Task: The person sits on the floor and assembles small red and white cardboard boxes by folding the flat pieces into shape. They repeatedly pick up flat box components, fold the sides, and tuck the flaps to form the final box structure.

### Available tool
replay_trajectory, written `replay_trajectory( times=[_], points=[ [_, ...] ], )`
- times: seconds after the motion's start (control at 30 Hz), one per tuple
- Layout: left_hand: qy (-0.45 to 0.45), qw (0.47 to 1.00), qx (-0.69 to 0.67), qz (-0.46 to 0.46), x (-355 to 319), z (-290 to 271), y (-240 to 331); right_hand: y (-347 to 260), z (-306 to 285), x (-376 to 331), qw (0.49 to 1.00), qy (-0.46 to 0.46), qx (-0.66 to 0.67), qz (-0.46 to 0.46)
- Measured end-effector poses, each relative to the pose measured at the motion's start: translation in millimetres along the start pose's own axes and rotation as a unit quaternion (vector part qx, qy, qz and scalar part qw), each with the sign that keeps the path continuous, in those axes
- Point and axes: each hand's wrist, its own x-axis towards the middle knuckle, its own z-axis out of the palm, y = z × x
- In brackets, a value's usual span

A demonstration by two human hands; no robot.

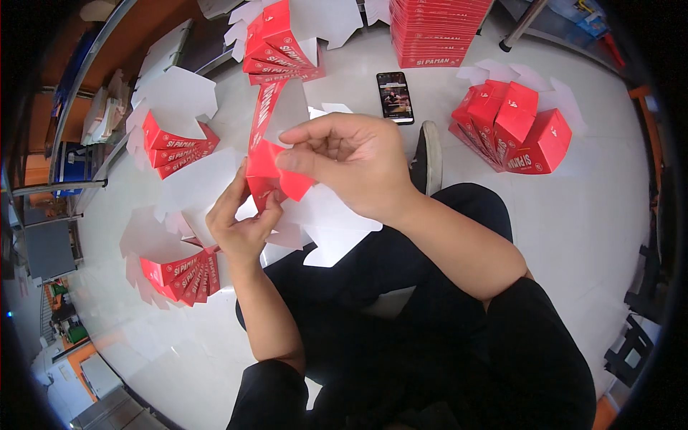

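Observation:
A partly folded red cardboard box [261, 122] with a white inside is held up over my lap. My left hand [242, 223] grips its lower left corner, the thumb on the near red face and the fingers along the side. My right hand [362, 161] pinches a red flap at the box's right between thumb and index finger; its other fingers are curled in. White unfolded flaps [333, 226] spread out below the right hand, over my dark trousers. The box's far inside is partly hidden by my right hand.
Nested red boxes lie on the pale floor: one group [179, 147] and another [188, 276] at left, one [279, 46] ahead, one [512, 129] at right. A tall red stack [436, 32] stands far off. A phone [395, 97] lies near my shoe [428, 154]. Metal shelving [79, 86] borders the left.

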Motion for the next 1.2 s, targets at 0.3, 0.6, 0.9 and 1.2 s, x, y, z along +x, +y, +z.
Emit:
replay_trajectory(
  times=[0.3, 0.6, 0.9, 1.2],
  points=[
    [-0.055, 0.996, 0.071, -0.008, 6, 5, 7, 3, -3, 3, 0.996, 0.013, -0.017, 0.082],
    [-0.043, 0.995, -0.025, -0.087, -2, 10, -5, 26, -6, 0, 0.969, -0.046, -0.209, 0.124],
    [-0.021, 0.982, -0.081, -0.167, -2, 17, 4, 46, -9, 4, 0.976, 0.013, -0.198, 0.093],
    [-0.061, 0.977, -0.082, -0.185, 0, 20, 14, 56, -6, 5, 0.992, -0.002, -0.047, 0.116]
  ],
)
